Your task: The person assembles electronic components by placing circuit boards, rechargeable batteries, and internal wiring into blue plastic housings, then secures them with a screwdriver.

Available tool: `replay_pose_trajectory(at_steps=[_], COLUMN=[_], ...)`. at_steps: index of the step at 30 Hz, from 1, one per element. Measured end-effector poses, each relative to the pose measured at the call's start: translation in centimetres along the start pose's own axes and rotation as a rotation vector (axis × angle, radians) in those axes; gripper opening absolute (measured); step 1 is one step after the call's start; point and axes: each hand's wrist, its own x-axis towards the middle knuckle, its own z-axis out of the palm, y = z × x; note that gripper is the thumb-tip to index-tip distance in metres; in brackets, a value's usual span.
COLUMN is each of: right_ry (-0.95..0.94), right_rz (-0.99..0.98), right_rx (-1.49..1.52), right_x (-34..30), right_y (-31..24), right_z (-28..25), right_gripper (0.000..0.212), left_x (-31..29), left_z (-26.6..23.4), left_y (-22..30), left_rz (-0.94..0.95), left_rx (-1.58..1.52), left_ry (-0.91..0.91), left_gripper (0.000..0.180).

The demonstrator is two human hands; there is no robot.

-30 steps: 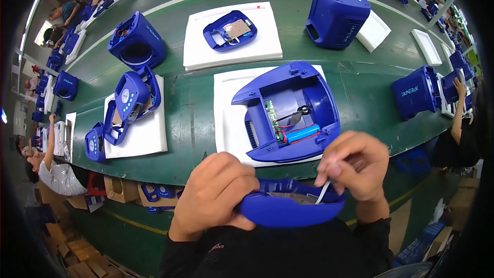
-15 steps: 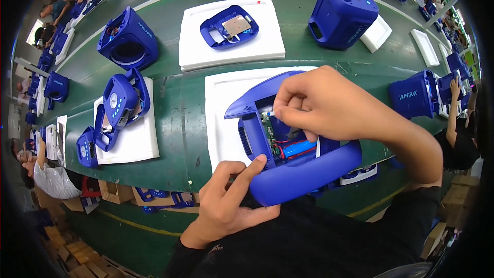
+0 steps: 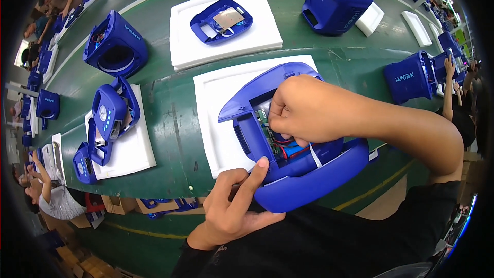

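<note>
A blue plastic housing (image 3: 303, 185) lies open, tilted toward me, with a circuit board (image 3: 261, 113) and a blue cylindrical battery (image 3: 296, 151) with red wires inside. My left hand (image 3: 231, 208) grips its lower left edge, one digit on the inner rim and the others underneath. Over the board, my right hand (image 3: 303, 110) is closed in a pinch, fingertips down at the board's edge. The fingers mostly hide what they pinch. A white flat cable (image 3: 315, 155) comes out from beneath this hand and stands up beside the battery.
Under the housing is a white foam tray (image 3: 208, 123) on the green bench (image 3: 172, 139). Another foam tray (image 3: 180, 51) behind carries an open blue shell (image 3: 221, 20). Blue casings (image 3: 116, 44) stand left and right. Stacked blue parts (image 3: 110, 113) sit at left. People work farther along both sides.
My right hand has moved slightly left and down, its fingertips now lower against the board. The white piece seen at them before is covered, and more white flat cable shows near the battery.
</note>
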Motion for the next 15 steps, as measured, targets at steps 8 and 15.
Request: replay_pose_trajectory(at_steps=[8, 15], right_ry=[-0.006, 0.005], right_rz=[0.109, 0.073], right_rx=[0.026, 0.049], right_x=[0.1, 0.85], right_y=[-0.92, -1.21], right_z=[-0.08, 0.61], right_gripper=[0.026, 0.026], left_x=[-0.2, -0.48], left_z=[0.05, -0.36], left_y=[-0.47, -1.11], left_rz=[0.009, 0.011], left_rx=[0.001, -0.009], left_ry=[0.029, 0.026], left_gripper=[0.086, 0.082])
